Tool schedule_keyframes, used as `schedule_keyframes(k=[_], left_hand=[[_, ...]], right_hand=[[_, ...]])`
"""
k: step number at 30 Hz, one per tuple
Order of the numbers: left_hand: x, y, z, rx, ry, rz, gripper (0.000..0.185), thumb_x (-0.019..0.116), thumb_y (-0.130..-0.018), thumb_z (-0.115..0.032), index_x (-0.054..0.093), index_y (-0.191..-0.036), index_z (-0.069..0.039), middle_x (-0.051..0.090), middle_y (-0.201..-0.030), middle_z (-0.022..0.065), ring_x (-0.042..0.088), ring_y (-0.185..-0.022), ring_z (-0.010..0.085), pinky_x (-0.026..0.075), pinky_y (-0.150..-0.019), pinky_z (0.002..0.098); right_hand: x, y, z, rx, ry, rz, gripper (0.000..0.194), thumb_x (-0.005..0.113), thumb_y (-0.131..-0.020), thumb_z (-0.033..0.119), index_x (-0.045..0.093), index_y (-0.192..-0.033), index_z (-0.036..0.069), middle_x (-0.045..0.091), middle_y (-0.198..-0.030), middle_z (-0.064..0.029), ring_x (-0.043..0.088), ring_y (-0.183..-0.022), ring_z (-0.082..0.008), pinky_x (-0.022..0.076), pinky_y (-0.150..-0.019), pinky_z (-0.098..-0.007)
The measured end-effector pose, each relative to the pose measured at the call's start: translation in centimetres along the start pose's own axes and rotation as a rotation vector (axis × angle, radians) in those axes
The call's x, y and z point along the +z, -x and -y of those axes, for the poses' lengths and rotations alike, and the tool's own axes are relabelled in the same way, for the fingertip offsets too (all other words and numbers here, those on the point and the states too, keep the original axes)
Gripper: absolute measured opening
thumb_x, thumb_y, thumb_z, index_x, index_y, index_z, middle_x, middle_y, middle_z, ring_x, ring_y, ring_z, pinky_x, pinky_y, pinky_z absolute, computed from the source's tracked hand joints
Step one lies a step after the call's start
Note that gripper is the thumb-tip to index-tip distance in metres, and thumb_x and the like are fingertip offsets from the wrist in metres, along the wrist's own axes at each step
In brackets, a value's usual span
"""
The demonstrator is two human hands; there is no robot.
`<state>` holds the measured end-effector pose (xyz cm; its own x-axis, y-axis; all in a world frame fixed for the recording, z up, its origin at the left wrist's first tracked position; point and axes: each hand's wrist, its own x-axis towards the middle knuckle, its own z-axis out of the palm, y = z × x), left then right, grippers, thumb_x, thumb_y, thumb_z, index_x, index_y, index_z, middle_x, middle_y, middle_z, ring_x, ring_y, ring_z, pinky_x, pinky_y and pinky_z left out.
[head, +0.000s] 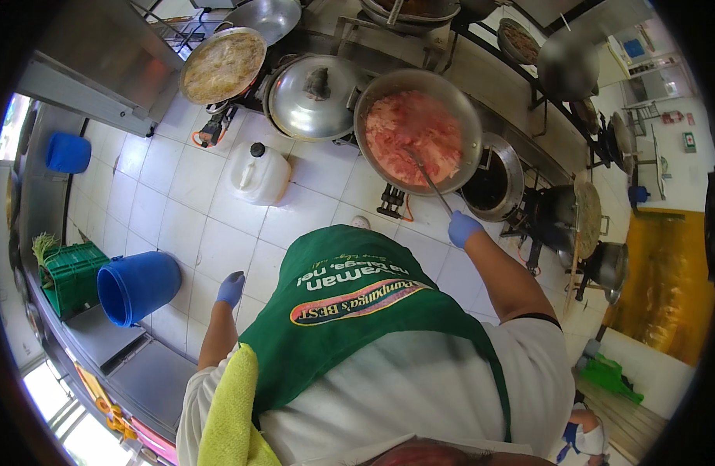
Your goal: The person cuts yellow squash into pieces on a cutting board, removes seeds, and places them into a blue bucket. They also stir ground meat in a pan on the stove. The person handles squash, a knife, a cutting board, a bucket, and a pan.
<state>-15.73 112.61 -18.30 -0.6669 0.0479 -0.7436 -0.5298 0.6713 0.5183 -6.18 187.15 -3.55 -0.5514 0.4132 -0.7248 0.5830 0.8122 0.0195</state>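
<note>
My right hand [464, 228], in a blue glove, grips the long metal handle of a cooking utensil [437, 187]. The utensil's far end is sunk in reddish-pink, meat-like food [413, 131] and hidden there. A large metal wok [476, 119] on a burner holds this food. My left hand [231, 289], also blue-gloved, hangs low at my side over the floor with nothing in it. A green apron [346, 274] bearing writing covers my front, and a yellow-green towel [232, 408] lies over my left shoulder.
Left of the wok stand a lidded pan [299, 110] and a pan of bubbling yellowish liquid [223, 67]. A dark-bottomed pan [512, 180] adjoins it on the right. On the tiled floor are a white plastic jug [258, 175] and a blue drum [142, 285]. Another person [588, 428] is partly visible lower right.
</note>
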Motion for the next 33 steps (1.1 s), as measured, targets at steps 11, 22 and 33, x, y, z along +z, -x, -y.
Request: schedule_keyframes(k=[11, 22, 33], left_hand=[[-1.3, -1.9, -0.6, -0.027, -0.039, 0.032, 0.045, 0.061, -0.102, -0.029, 0.064, -0.137, 0.000, 0.070, -0.133, 0.0173, 0.065, -0.124, 0.0265, 0.049, -0.107, 0.0347], [-1.3, -1.1, -2.4, 0.015, 0.007, -0.007, 0.045, 0.061, -0.102, -0.029, 0.064, -0.138, -0.001, 0.069, -0.134, 0.0176, 0.064, -0.126, 0.0274, 0.048, -0.107, 0.0357], [-1.6, 7.0, 1.7, -0.141, -0.007, -0.140, 0.044, 0.060, -0.102, -0.030, 0.066, -0.134, -0.001, 0.071, -0.131, 0.0167, 0.065, -0.125, 0.0276, 0.049, -0.106, 0.0355]], right_hand=[[-0.4, 15.5, -3.0, 0.019, -0.101, -0.198, 0.026, 0.050, -0.099, 0.025, 0.060, -0.111, 0.003, 0.071, -0.095, -0.0278, 0.069, -0.090, -0.0463, 0.0539, -0.082, -0.0561], [6.4, 5.1, -1.5, 0.056, -0.108, -0.209, 0.028, 0.050, -0.098, 0.023, 0.062, -0.113, 0.003, 0.073, -0.097, -0.0256, 0.070, -0.092, -0.0442, 0.0551, -0.082, -0.0555], [1.4, -10.1, 2.8, 0.045, -0.152, -0.350, 0.033, 0.050, -0.096, 0.021, 0.063, -0.120, 0.001, 0.071, -0.112, -0.0299, 0.069, -0.104, -0.0465, 0.0542, -0.090, -0.0557]])
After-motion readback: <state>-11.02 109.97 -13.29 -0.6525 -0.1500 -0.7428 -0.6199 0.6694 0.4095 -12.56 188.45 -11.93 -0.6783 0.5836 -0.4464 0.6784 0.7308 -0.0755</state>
